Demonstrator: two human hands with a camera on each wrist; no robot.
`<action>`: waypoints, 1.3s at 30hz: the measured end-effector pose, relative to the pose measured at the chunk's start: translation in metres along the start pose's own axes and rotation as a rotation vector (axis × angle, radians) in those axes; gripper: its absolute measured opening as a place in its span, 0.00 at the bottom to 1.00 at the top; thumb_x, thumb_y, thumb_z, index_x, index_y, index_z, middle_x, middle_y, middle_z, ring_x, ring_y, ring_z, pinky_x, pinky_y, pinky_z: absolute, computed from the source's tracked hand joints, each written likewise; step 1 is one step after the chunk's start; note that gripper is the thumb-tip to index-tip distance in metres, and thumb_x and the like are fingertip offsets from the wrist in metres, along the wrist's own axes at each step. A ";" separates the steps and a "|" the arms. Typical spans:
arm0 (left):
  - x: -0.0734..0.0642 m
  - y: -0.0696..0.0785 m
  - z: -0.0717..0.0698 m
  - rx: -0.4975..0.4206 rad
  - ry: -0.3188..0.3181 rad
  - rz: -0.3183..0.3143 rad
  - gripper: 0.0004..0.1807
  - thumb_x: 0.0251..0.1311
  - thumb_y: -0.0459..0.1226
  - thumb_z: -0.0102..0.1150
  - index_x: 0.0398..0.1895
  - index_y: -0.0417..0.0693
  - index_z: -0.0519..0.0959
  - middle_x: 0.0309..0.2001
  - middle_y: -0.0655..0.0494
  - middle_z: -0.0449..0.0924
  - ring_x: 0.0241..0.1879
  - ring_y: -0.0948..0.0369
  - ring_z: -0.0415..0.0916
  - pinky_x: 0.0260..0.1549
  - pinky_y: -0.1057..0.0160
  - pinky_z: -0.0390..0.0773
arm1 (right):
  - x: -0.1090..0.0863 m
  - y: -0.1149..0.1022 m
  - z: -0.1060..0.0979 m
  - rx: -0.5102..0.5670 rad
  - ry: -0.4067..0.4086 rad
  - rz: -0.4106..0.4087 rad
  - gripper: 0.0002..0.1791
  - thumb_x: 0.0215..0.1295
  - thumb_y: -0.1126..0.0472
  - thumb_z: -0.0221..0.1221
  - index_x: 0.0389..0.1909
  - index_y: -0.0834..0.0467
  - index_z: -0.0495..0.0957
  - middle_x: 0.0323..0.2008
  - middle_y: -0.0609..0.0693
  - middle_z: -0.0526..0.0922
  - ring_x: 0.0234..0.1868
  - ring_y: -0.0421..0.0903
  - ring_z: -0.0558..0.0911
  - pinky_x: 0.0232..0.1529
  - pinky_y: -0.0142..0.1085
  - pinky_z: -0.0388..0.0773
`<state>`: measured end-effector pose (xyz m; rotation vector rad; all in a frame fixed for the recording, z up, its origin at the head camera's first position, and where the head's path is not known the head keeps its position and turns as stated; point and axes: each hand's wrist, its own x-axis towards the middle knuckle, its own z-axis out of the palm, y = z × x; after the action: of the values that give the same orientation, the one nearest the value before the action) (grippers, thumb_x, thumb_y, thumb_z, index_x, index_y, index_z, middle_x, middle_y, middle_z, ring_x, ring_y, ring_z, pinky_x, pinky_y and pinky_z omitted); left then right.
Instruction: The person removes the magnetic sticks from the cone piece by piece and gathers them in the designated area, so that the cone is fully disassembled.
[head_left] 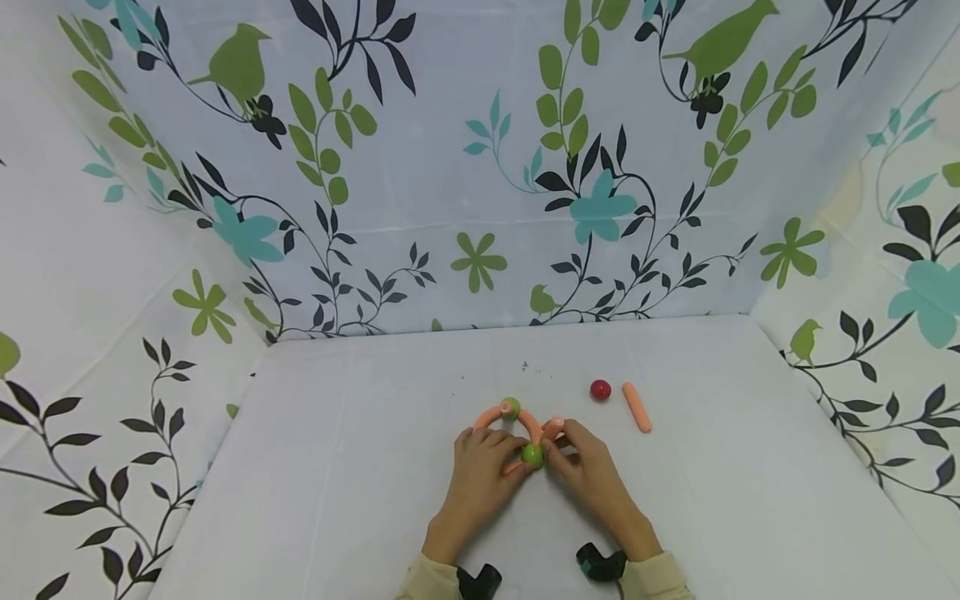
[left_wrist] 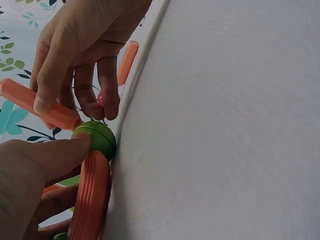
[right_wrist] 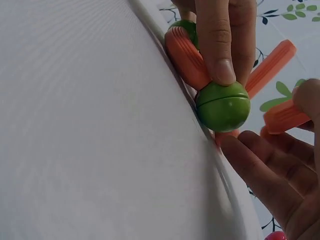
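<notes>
My left hand (head_left: 483, 468) grips a glossy green ball (head_left: 532, 455), my right hand (head_left: 591, 465) a straight orange stick (left_wrist: 19, 94) at the ball's 1 o'clock.

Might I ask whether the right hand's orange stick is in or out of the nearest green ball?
Out: the right wrist view shows a gap between the orange stick and green ball.

Green balls (head_left: 532, 456), orange sticks (head_left: 637, 407), one red ball (head_left: 600, 390); table (head_left: 360, 467) white; cloth (head_left: 435, 175) pale, printed with green birds, black leaves, turquoise flowers.
</notes>
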<state>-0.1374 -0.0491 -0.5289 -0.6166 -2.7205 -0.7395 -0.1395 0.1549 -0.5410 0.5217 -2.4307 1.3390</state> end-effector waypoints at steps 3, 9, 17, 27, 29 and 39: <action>0.001 0.000 -0.001 -0.001 -0.001 0.004 0.17 0.61 0.50 0.72 0.51 0.60 0.87 0.49 0.62 0.88 0.55 0.57 0.78 0.66 0.35 0.65 | 0.001 0.002 -0.003 0.014 0.033 0.009 0.11 0.71 0.66 0.65 0.51 0.54 0.79 0.46 0.46 0.85 0.42 0.40 0.85 0.35 0.31 0.86; 0.002 -0.001 -0.001 -0.015 -0.006 0.010 0.16 0.61 0.50 0.72 0.51 0.61 0.87 0.49 0.62 0.88 0.56 0.57 0.78 0.67 0.33 0.64 | 0.003 0.008 -0.012 0.059 0.104 0.009 0.18 0.70 0.71 0.63 0.60 0.60 0.79 0.44 0.49 0.82 0.39 0.43 0.83 0.30 0.30 0.85; 0.002 -0.004 -0.002 -0.038 -0.049 0.017 0.16 0.62 0.52 0.71 0.51 0.62 0.87 0.52 0.61 0.87 0.60 0.55 0.77 0.69 0.35 0.63 | 0.005 0.017 -0.027 -0.024 0.220 0.046 0.17 0.67 0.70 0.67 0.56 0.61 0.83 0.39 0.48 0.82 0.36 0.34 0.80 0.25 0.25 0.81; 0.001 -0.013 -0.002 -0.044 -0.077 0.070 0.16 0.61 0.52 0.72 0.51 0.64 0.87 0.50 0.66 0.87 0.59 0.58 0.77 0.68 0.36 0.64 | 0.004 0.028 -0.044 -0.088 0.361 0.023 0.17 0.63 0.71 0.70 0.54 0.62 0.86 0.39 0.51 0.85 0.38 0.31 0.77 0.37 0.16 0.75; 0.001 -0.015 -0.002 -0.049 -0.084 0.077 0.16 0.61 0.52 0.72 0.51 0.65 0.87 0.50 0.66 0.87 0.59 0.58 0.77 0.68 0.36 0.64 | 0.003 0.030 -0.047 -0.087 0.380 0.013 0.18 0.63 0.72 0.69 0.54 0.61 0.86 0.41 0.53 0.85 0.41 0.29 0.77 0.42 0.15 0.75; 0.000 -0.020 -0.005 -0.094 -0.138 0.077 0.16 0.63 0.53 0.69 0.53 0.66 0.86 0.53 0.67 0.86 0.64 0.59 0.76 0.71 0.36 0.62 | 0.000 0.038 -0.073 -0.051 0.470 0.180 0.23 0.64 0.70 0.70 0.60 0.62 0.82 0.48 0.57 0.85 0.46 0.25 0.76 0.47 0.12 0.73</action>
<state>-0.1462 -0.0678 -0.5331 -0.8181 -2.7803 -0.8387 -0.1498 0.2365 -0.5318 -0.0318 -2.1471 1.2872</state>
